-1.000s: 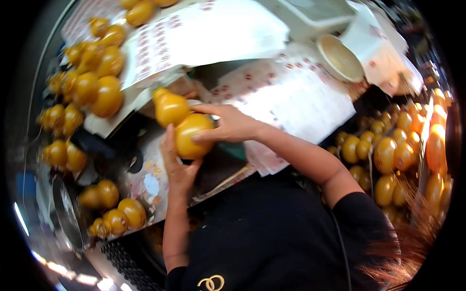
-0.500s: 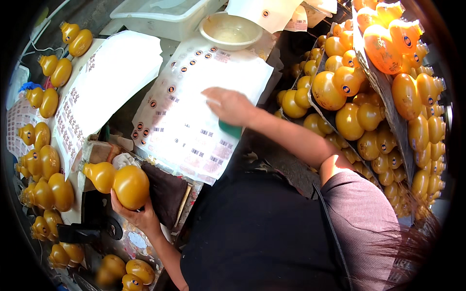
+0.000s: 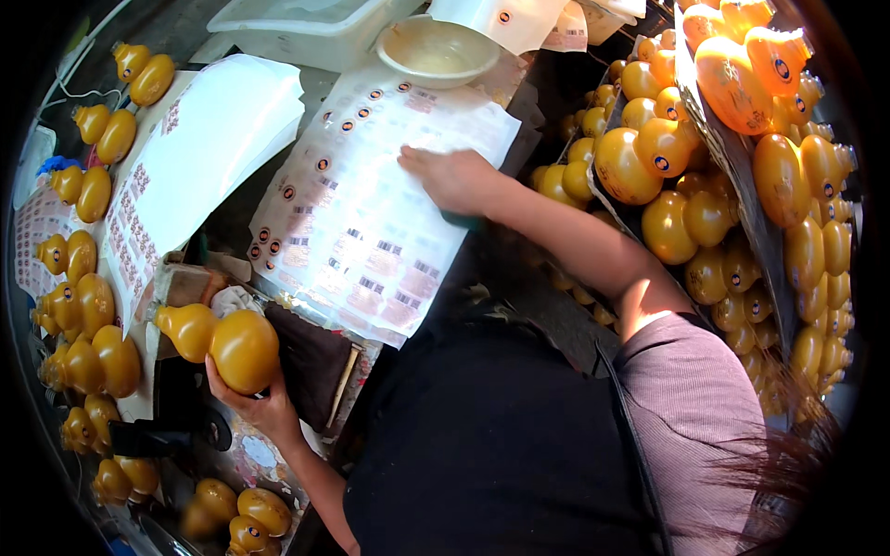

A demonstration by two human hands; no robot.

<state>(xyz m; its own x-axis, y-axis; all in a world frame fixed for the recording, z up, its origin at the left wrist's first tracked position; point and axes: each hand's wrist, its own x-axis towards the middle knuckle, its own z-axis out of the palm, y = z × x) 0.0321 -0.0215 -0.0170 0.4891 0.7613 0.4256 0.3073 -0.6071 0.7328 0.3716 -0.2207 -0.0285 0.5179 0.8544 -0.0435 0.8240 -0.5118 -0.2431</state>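
My left hand (image 3: 262,400) is wrapped round the wide end of a glossy amber gourd-shaped bottle (image 3: 246,352), which lies on its side with its neck to the left. No decal shows on the side facing up. My right hand (image 3: 461,181) is over a white decal sheet (image 3: 445,243) printed with round dark emblems and small text blocks, its fingertips pointing left and slightly blurred. Under its palm shows the edge of a dark green piece (image 3: 464,221), mostly hidden; its kind I cannot make out.
A cream bowl of liquid (image 3: 438,51) and a translucent plastic tub (image 3: 311,37) stand behind the sheet. More decal sheets (image 3: 227,120) lie left. Gourd bottles (image 3: 93,195) line the left edge; many more fill racks (image 3: 742,176) at right. A dark cloth (image 3: 311,366) lies near the held bottle.
My right hand has shifted right and slightly up over the sheet, the green piece moving with it. The bottle in my left hand has moved slightly left and up.
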